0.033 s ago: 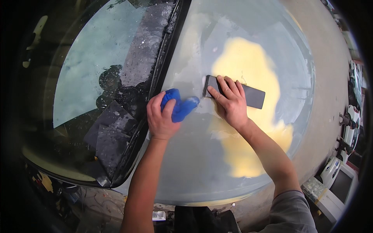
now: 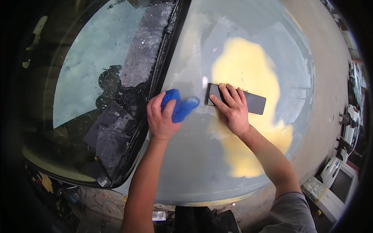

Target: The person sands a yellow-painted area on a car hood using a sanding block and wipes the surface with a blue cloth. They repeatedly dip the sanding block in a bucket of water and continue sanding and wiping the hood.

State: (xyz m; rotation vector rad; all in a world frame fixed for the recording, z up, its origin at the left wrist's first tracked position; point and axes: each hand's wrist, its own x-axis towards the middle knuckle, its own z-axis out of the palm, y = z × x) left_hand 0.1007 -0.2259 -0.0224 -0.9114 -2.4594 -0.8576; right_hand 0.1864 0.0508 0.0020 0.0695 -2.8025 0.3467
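Observation:
My left hand (image 2: 161, 121) is closed round a crumpled blue cloth (image 2: 181, 108), which rests on the grey car panel (image 2: 186, 163) beside the glass edge. To its right, my right hand (image 2: 235, 113) presses on a long dark sanding block (image 2: 255, 104), fingers bent over its top and thumb toward its left end. The block lies flat, nearly crosswise, over a pale yellow filler patch (image 2: 248, 58) and the grey next to it. The face under the block is hidden. Around both hands the panel looks wet and shiny.
At left is a dark car window (image 2: 77, 147) with a black trim (image 2: 165, 50) along it. Several dark sheets (image 2: 112, 141) lie on the wet glass. Beyond the panel's curved right edge runs concrete floor (image 2: 330, 66), with a white boxy object (image 2: 338, 190) at the lower right.
My right hand and the sanding block have slid a little nearer to me and slightly right. My left hand and the blue cloth have stayed in place.

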